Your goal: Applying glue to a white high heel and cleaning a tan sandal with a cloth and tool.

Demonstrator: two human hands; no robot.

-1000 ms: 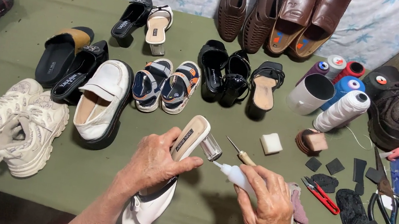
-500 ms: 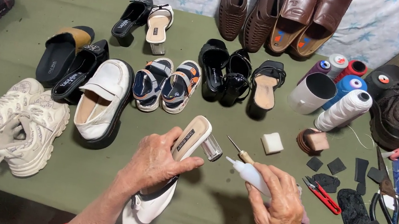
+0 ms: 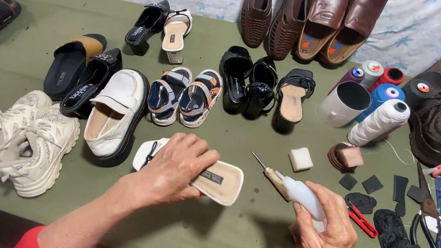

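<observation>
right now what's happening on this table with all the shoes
A person is working on a white sandal. The left hand presses it flat on the green table, while the right hand holds a small white squeeze bottle beside it, with an awl lying close by. Other shoes, thread spools, scissors and black patches lie around.

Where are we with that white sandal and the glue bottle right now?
Done: nothing that shows; no glue is visible on the sandal. In hand: the left hand presses the white sandal flat on the green table, insole up; the right hand holds the white squeeze bottle, nozzle off the shoe. Left: any gluing. The awl lies under the bottle's tip.
</observation>
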